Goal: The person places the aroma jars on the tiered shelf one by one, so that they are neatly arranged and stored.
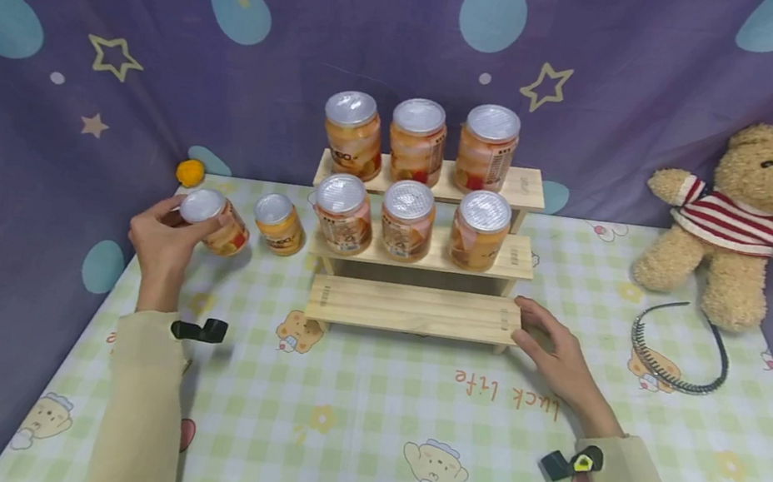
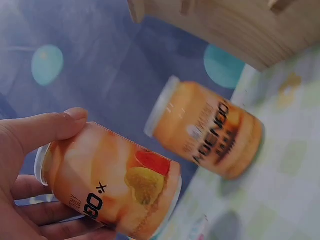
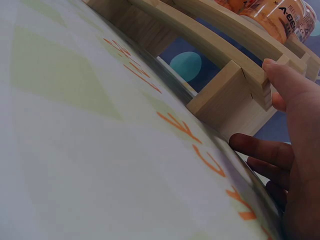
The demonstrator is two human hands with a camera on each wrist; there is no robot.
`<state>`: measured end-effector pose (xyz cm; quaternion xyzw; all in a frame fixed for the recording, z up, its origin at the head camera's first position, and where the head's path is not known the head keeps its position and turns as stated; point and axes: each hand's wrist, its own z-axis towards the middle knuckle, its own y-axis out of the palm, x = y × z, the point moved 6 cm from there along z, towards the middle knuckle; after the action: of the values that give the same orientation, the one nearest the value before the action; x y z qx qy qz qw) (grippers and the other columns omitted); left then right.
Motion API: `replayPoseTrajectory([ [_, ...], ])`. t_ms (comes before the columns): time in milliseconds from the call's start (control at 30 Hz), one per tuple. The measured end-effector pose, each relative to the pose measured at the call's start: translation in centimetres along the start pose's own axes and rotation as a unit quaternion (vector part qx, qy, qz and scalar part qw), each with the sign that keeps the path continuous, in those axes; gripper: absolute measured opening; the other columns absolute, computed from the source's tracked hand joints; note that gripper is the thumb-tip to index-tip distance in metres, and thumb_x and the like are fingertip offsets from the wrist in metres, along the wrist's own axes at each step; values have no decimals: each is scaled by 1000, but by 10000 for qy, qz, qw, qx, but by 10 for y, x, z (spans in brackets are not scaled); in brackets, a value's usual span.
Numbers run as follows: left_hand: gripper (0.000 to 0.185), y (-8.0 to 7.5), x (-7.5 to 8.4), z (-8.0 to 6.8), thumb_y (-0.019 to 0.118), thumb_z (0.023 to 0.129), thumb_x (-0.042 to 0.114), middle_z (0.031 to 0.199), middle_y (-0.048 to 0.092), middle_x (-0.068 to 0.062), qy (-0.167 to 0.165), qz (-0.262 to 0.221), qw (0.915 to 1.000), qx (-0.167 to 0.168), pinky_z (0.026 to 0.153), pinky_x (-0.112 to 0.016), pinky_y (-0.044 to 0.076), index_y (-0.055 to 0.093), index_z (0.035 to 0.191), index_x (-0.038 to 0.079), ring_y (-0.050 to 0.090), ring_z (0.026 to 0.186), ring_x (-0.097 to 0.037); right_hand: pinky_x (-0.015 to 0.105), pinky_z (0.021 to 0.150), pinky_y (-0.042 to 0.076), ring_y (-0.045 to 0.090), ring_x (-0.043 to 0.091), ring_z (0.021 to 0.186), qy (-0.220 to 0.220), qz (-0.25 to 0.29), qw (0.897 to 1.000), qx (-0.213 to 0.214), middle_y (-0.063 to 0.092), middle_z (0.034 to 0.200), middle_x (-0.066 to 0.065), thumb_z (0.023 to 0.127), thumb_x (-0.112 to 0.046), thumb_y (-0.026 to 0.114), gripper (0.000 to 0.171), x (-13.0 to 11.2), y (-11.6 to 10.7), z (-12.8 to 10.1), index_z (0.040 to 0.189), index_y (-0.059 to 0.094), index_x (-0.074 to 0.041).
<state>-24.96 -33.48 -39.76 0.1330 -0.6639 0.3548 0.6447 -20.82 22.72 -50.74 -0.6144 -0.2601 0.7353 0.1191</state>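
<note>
Standing centre on the checked tablecloth (image 1: pixel 355 438), the three-tier wooden rack (image 1: pixel 413 309) is my largest item; its top and middle steps each carry three cans, its lowest step is bare; I log the right hand (image 1: pixel 555 348) at that step's right end, thumb on the top edge and fingers loosely bent against the side, steadying rather than gripping anything; left hand (image 1: pixel 162 243) well left of the rack, fingers and thumb wrapped round a tilted can (image 1: pixel 213 220), silver lid leaning up and toward the rack, its long axis slanted; I judge the bare step lies to the right of this grip, left hand nearer the can, right hand nearer the shelf; second loose can (image 1: pixel 280 223) just beside the held one, between it and the rack; left wrist view alone shows the thumb (image 2: pixel 55 125) pressed along the label; right wrist view alone shows the rack's underside supports (image 3: pixel 227 95).
</note>
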Motion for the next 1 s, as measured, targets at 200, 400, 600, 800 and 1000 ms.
replayPoseTrajectory([
  [200,61,-6,18,-15,94,62,7,80,66,17,179,-298,9994,-65,65,-10,51,74,120,9,63,76,-2,54,114,35,47,-18,119,34,23,10000,-16,58,144,12,102,-24,59,52,0,0,0,152,44,-17],
  [400,62,-9,37,-30,95,62,8,84,67,17,396,-423,9982,-167,68,-9,53,73,119,7,65,74,-1,55,115,34,47,-17,119,29,35,10000,-9,59,143,13,102,-24,59,52,-1,-1,-1,152,43,-17],
  [600,59,-11,58,-47,96,60,7,84,71,15,676,-566,9953,-388,67,-11,54,75,116,7,68,73,-2,49,114,35,47,-18,118,-2,11,10000,12,60,141,12,102,-23,58,52,-1,-1,-1,152,44,-18],
  [800,58,-10,75,-66,95,61,7,81,71,17,958,-291,9933,-584,65,-12,53,75,115,8,67,71,-2,56,114,35,49,-15,119,4,68,10000,-19,61,141,14,102,-23,58,52,-1,0,-1,152,43,-17],
  [1000,53,-4,88,-85,94,62,7,83,70,20,1258,-127,9886,-820,66,-12,53,76,112,7,66,73,-2,55,114,35,48,-17,118,7,67,10000,-1,61,140,14,102,-23,59,53,-2,-1,0,152,43,-13],
])
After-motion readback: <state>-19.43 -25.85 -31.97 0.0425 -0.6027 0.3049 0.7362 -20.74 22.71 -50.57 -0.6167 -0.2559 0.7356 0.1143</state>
